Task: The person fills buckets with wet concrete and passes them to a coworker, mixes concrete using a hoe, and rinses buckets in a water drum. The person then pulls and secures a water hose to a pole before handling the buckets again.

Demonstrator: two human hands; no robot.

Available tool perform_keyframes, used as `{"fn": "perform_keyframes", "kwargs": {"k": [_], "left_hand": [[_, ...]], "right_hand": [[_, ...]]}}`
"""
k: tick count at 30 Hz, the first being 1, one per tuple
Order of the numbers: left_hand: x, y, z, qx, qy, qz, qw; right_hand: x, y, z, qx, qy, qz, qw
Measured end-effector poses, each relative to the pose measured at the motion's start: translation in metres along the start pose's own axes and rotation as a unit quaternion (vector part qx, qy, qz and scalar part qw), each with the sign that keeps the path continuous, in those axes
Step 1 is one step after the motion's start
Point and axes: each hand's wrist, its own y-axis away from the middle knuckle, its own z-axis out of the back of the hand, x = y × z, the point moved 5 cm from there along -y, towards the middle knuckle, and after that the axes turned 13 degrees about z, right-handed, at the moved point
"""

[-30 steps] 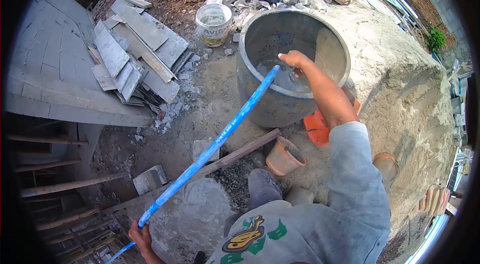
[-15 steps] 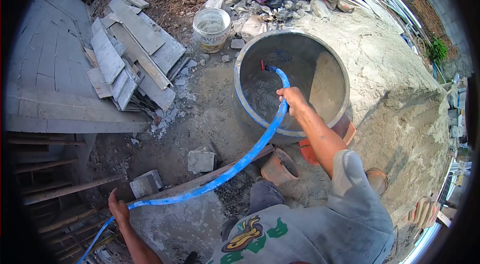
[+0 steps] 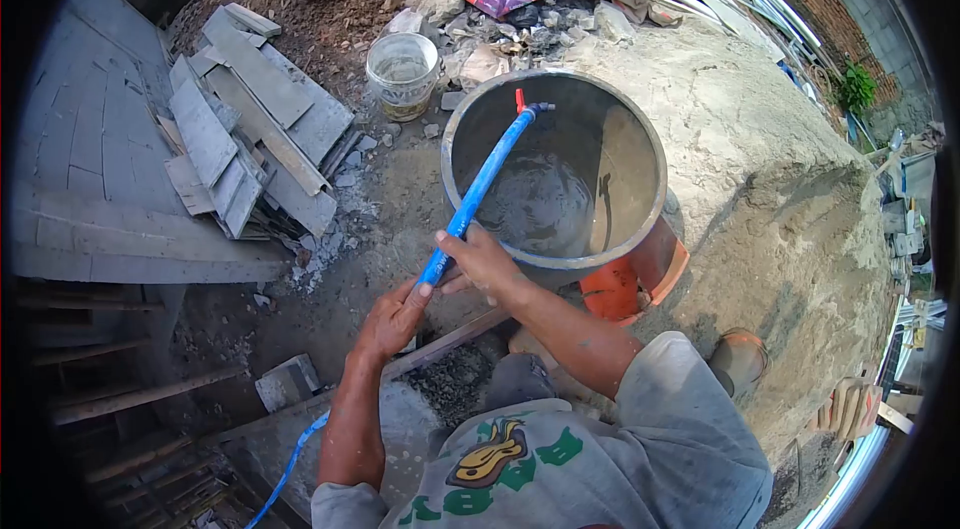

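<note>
A blue hose runs up from the lower left, past my body and over a large round grey tub. Its end has a valve with a red handle, held above the tub's far inner side. My right hand is closed around the hose just outside the tub's near rim. Right below it, my left hand grips the same hose, thumb along the top. Rippled water covers the tub's bottom. I cannot make out whether water runs from the valve.
A white bucket stands left of the tub, near stacked grey boards. Orange buckets lie against the tub's near right side. Concrete blocks and a wooden plank are near my feet. Sand is heaped at right.
My left hand has come from the far lower left to beside my right hand. The hose's end has risen out of the tub's depth, and my right hand has moved down and left.
</note>
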Motion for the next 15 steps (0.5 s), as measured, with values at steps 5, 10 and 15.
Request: {"fn": "perform_keyframes", "kwargs": {"k": [5,10,15], "left_hand": [[0.043,0.031,-0.007,-0.156,0.008,-0.055,0.986],[0.085,0.077,-0.052,-0.170,-0.031,0.022,0.985],[0.120,0.102,-0.054,-0.177,-0.003,0.108,0.978]], "right_hand": [[0.029,-0.063,0.167,-0.251,0.468,0.100,0.841],[-0.042,-0.158,0.215,-0.083,0.590,0.032,0.803],[-0.025,-0.157,0.148,-0.075,0.274,0.113,0.952]]}}
